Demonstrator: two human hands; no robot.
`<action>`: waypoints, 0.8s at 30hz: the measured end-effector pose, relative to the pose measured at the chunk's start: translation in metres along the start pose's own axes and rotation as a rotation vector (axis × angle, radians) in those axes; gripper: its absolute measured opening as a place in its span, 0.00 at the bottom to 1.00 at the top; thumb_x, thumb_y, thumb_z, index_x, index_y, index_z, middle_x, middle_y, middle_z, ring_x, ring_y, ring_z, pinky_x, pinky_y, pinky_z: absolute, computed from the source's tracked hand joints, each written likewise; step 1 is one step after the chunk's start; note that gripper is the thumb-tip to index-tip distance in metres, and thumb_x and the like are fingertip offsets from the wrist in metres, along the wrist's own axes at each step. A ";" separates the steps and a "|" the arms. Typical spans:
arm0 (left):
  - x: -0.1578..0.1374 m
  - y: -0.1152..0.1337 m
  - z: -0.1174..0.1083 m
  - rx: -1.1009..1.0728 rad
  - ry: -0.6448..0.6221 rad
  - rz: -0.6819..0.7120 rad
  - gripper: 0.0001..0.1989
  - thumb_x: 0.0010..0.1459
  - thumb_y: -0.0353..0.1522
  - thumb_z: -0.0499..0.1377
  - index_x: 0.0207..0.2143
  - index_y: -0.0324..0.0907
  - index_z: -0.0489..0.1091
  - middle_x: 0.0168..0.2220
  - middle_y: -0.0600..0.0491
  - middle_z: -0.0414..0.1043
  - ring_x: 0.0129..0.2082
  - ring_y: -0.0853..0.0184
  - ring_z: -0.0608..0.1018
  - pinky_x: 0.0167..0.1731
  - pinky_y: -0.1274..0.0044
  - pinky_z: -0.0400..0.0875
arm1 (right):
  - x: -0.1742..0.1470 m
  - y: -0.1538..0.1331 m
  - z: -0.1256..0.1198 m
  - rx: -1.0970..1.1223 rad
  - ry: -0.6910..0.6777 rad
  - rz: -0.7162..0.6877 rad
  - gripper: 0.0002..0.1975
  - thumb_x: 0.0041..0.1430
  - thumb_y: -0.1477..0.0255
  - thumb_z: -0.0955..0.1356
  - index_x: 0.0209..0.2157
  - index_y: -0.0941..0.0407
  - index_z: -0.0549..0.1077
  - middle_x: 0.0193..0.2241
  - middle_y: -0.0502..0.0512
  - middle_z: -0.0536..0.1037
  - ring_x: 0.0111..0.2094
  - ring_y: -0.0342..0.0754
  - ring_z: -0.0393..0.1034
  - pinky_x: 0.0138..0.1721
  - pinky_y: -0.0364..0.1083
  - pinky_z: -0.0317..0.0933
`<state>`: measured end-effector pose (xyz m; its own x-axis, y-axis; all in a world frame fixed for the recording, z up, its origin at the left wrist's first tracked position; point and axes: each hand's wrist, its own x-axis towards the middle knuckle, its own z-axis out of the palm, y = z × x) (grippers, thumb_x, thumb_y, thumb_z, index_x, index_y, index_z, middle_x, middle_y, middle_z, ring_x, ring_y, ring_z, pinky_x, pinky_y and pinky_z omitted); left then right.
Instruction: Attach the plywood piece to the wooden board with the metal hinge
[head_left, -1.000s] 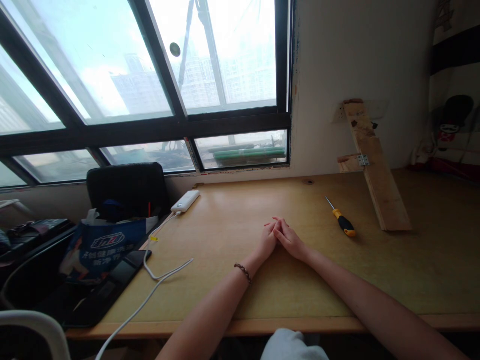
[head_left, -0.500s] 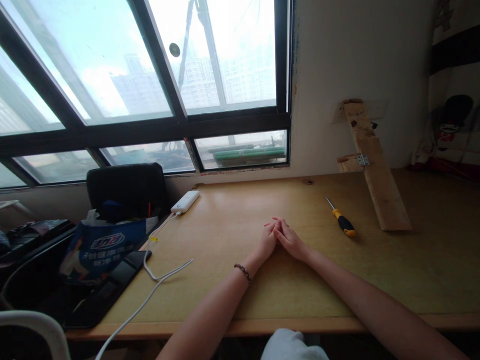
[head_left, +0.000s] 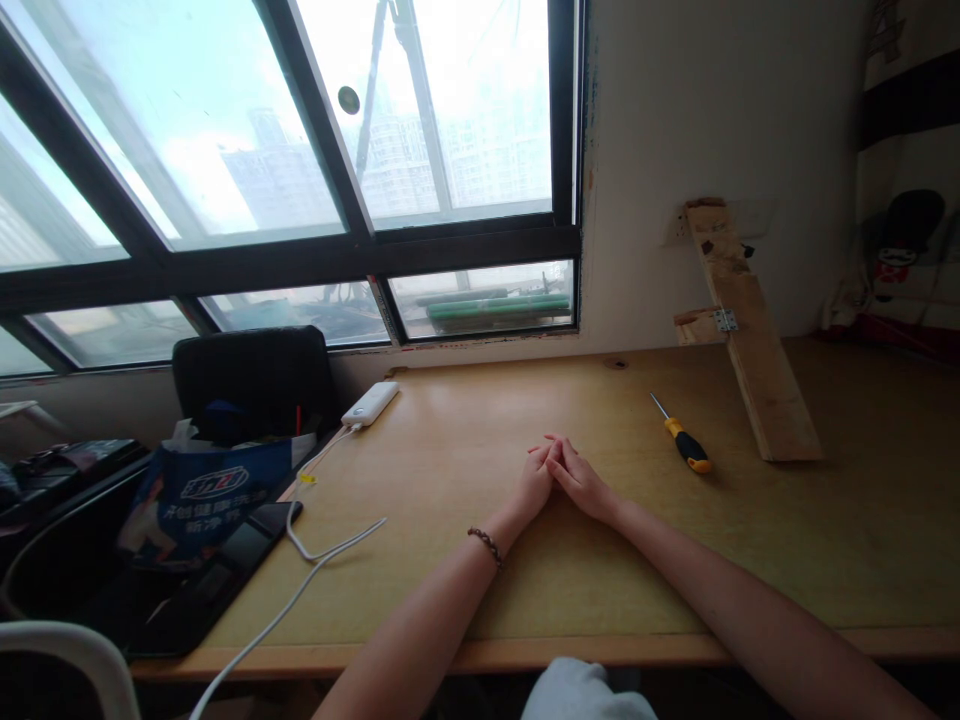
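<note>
My left hand and my right hand are clasped together on the wooden table, fingers laced and closed, with no object showing between them. A beaded bracelet circles the left wrist. To the right of my hands lies a screwdriver with a yellow and black handle, its shaft pointing away from me. Beyond it, a wooden board piece leans up against the wall, with a metal hinge joining a short side piece of wood.
A white power bank sits at the table's left edge, its white cable trailing over the front. Left of the table are a black chair and a blue bag. A window fills the back left.
</note>
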<state>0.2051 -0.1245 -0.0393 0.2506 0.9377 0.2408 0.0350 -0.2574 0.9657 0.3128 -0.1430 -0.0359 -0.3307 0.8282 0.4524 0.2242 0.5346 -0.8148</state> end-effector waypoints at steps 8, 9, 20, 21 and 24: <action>0.000 0.001 0.000 -0.024 -0.009 0.015 0.23 0.55 0.46 0.46 0.25 0.37 0.69 0.25 0.50 0.70 0.28 0.67 0.70 0.32 0.76 0.65 | 0.000 0.001 0.000 -0.009 0.003 0.001 0.20 0.60 0.61 0.57 0.51 0.55 0.54 0.45 0.60 0.71 0.47 0.49 0.64 0.50 0.52 0.56; 0.000 0.001 0.000 -0.034 -0.014 0.017 0.23 0.55 0.46 0.46 0.25 0.37 0.69 0.26 0.50 0.70 0.28 0.67 0.71 0.32 0.76 0.65 | 0.000 0.002 0.000 -0.010 0.003 0.002 0.20 0.60 0.61 0.56 0.51 0.55 0.53 0.45 0.60 0.70 0.47 0.49 0.65 0.50 0.52 0.56; 0.000 -0.002 0.001 -0.034 -0.012 0.007 0.22 0.55 0.46 0.46 0.25 0.37 0.67 0.26 0.50 0.70 0.29 0.67 0.71 0.32 0.76 0.66 | 0.000 0.000 0.000 -0.001 0.005 0.002 0.21 0.60 0.61 0.56 0.52 0.56 0.54 0.45 0.60 0.71 0.47 0.49 0.65 0.49 0.51 0.57; 0.000 -0.002 0.000 -0.035 -0.013 0.006 0.23 0.55 0.46 0.46 0.26 0.37 0.68 0.27 0.50 0.70 0.29 0.67 0.71 0.32 0.76 0.66 | 0.000 0.000 0.000 0.000 0.004 0.001 0.21 0.60 0.61 0.56 0.52 0.56 0.54 0.45 0.60 0.71 0.47 0.48 0.65 0.49 0.51 0.57; 0.001 0.000 0.001 -0.038 -0.007 0.003 0.22 0.55 0.46 0.46 0.26 0.36 0.69 0.26 0.49 0.71 0.29 0.66 0.72 0.33 0.75 0.66 | 0.000 0.000 0.000 -0.001 0.007 -0.002 0.20 0.60 0.61 0.56 0.51 0.56 0.54 0.45 0.60 0.71 0.47 0.49 0.65 0.49 0.52 0.58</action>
<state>0.2059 -0.1241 -0.0393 0.2572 0.9354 0.2427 -0.0023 -0.2506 0.9681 0.3132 -0.1429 -0.0360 -0.3250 0.8282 0.4566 0.2242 0.5365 -0.8136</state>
